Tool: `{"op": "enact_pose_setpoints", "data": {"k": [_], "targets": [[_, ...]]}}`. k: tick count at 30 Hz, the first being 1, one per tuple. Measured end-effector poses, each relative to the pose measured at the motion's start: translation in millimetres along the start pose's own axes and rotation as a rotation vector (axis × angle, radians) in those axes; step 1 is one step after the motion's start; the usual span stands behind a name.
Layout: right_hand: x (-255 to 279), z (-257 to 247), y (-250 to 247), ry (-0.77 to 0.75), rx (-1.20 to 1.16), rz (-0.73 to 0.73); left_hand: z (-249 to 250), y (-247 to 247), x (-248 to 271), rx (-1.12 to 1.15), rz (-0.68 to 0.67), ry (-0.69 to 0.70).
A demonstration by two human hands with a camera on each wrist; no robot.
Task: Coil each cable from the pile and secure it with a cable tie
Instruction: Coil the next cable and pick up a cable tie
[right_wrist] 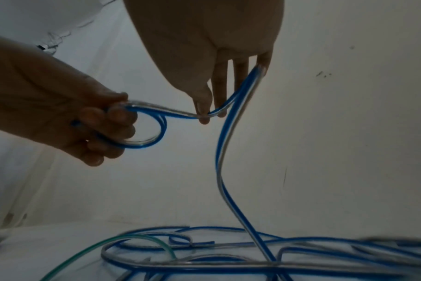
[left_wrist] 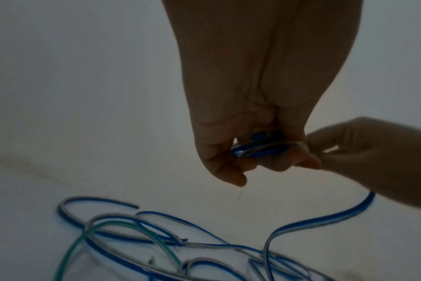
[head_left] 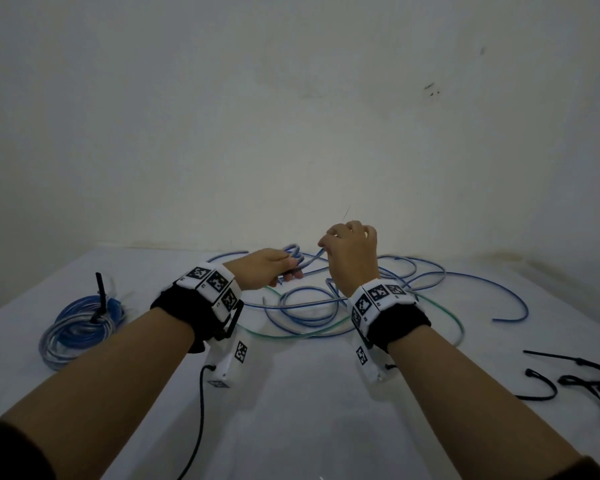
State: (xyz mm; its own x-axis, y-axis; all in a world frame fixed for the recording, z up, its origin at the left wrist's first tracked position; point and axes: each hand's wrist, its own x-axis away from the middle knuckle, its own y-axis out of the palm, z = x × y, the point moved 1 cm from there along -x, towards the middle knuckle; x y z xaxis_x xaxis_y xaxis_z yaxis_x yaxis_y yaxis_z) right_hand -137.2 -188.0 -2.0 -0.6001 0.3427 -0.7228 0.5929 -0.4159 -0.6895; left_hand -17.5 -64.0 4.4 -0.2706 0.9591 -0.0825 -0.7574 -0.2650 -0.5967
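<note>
A blue-and-clear cable (right_wrist: pixel 222 152) rises from the loose pile (head_left: pixel 305 306) on the white table. My left hand (head_left: pixel 274 268) grips a small loop (right_wrist: pixel 147 133) of it, fingers curled round the turns (left_wrist: pixel 257 150). My right hand (head_left: pixel 347 251), just right of the left and slightly higher, pinches the same cable (right_wrist: pixel 204 115) between thumb and fingertips; the cable runs up under its fingers and hangs down to the pile. A green cable (head_left: pixel 326 329) lies among the blue ones.
A finished blue coil (head_left: pixel 80 327) bound with a black tie lies at the left. Loose black cable ties (head_left: pixel 575 379) lie at the right near the table edge. A wall stands close behind the pile. A black cord (head_left: pixel 196 431) hangs from my left wrist.
</note>
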Motion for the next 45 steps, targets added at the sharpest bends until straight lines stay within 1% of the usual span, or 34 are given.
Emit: {"op": "enact_pose_setpoints", "data": {"k": [1, 2, 3, 4, 6, 8, 10, 13, 15, 17, 20, 22, 23, 25, 26, 27, 28, 29, 31, 32, 33, 34, 35, 36, 38, 39, 40, 41, 43, 45], "targets": [[2.4, 1.3, 4.3, -0.016, -0.034, 0.01, 1.1, -1.1, 0.2, 0.084, 0.043, -0.019], [5.3, 2.0, 7.9, -0.032, -0.093, -0.009, 2.7, -2.2, 0.7, 0.176, 0.091, -0.038], [8.0, 1.8, 10.1, -0.036, -0.144, -0.038, 4.1, -3.2, 1.3, 0.272, 0.135, -0.061], [11.0, 1.7, 11.1, -0.028, -0.177, -0.097, 5.5, -4.2, 2.1, 0.363, 0.166, -0.083], [15.5, 2.8, 13.4, 0.004, -0.202, -0.172, 6.7, -5.4, 4.8, 0.523, 0.167, -0.11], [17.6, 1.5, 14.0, 0.028, -0.184, -0.135, 7.5, -6.3, 8.0, 0.65, 0.136, -0.099], [17.0, -1.2, 14.3, 0.056, -0.142, -0.08, 6.3, -7.4, 9.3, 0.741, 0.144, -0.076], [18.2, -0.8, 15.6, 0.097, -0.111, 0.033, 5.2, -13.6, 10.7, 0.829, 0.23, -0.068], [19.9, 4.7, 13.3, 0.156, -0.239, 0.049, 2.2, -20.7, 10.7, 0.867, 0.341, -0.086], [21.5, 12.7, 14.4, 0.277, -0.413, 0.002, -2.4, -29.2, 11.6, 0.828, 0.467, -0.141], [20.8, 19.4, 13.4, 0.467, -0.678, -0.001, -10.8, -39.7, 11.0, 0.686, 0.614, -0.23], [18.3, 19.6, 10.3, 0.581, -0.889, -0.014, -21.2, -42.1, 8.9, 0.477, 0.66, -0.234], [16.7, 19.8, 8.6, 0.631, -0.985, -0.013, -24.2, -43.1, 11.3, 0.362, 0.657, -0.254], [13.0, 22.8, 7.9, 0.695, -1.072, -0.027, -28.8, -43.4, 12.1, 0.114, 0.642, -0.301], [10.6, 24.8, 8.9, 0.69, -1.036, -0.055, -29.7, -43.0, 12.7, 0.087, 0.604, -0.31], [8.3, 27.3, 9.8, 0.654, -0.947, -0.099, -29.3, -42.5, 14.0, 0.139, 0.545, -0.265], [5.8, 29.6, 9.8, 0.591, -0.819, -0.158, -31.1, -41.4, 14.6, 0.169, 0.556, -0.24], [4.0, 30.9, 9.2, 0.518, -0.665, -0.23, -28.7, -40.7, 16.8, 0.057, 0.554, -0.243], [2.4, 28.3, 4.0, 0.371, -0.278, -0.382, -26.7, -39.9, 21.2, -0.4, 0.502, -0.292], [2.3, 24.6, 0.6, 0.3, -0.073, -0.43, -25.7, -39.1, 21.3, -0.587, 0.487, -0.304], [2.3, 19.3, -2.4, 0.236, 0.11, -0.462, -24.3, -38.0, 22.0, -0.695, 0.472, -0.301], [2.8, 12.6, -5.2, 0.191, 0.243, -0.462, -24.2, -36.2, 19.8, -0.746, 0.456, -0.298], [3.5, 5.2, -6.6, 0.153, 0.308, -0.433, -22.7, -34.7, 18.4, -0.763, 0.435, -0.288], [5.0, -2.6, -5.7, 0.101, 0.307, -0.371, -20.4, -32.5, 16.4, -0.727, 0.42, -0.289], [7.7, -20.6, 1.0, -0.054, 0.192, -0.25, -23.5, -28.9, 6.4, -0.635, 0.417, -0.274], [9.5, -29.4, 4.2, -0.12, 0.105, -0.236, -24.0, -27.1, 2.5, -0.552, 0.41, -0.253], [10.4, -37.1, 9.0, -0.154, 0.016, -0.251, -24.2, -25.3, 0.7, -0.429, 0.393, -0.221], [11.6, -42.7, 13.9, -0.157, -0.072, -0.271, -25.3, -24.0, -1.4, -0.275, 0.374, -0.187], [11.5, -47.2, 21.0, -0.086, -0.269, -0.299, -23.1, -19.0, -0.9, 0.018, 0.332, -0.125], [12.6, -45.0, 27.8, 0.006, -0.558, -0.28, -18.2, -16.2, 4.1, 0.188, 0.314, -0.084]]}}
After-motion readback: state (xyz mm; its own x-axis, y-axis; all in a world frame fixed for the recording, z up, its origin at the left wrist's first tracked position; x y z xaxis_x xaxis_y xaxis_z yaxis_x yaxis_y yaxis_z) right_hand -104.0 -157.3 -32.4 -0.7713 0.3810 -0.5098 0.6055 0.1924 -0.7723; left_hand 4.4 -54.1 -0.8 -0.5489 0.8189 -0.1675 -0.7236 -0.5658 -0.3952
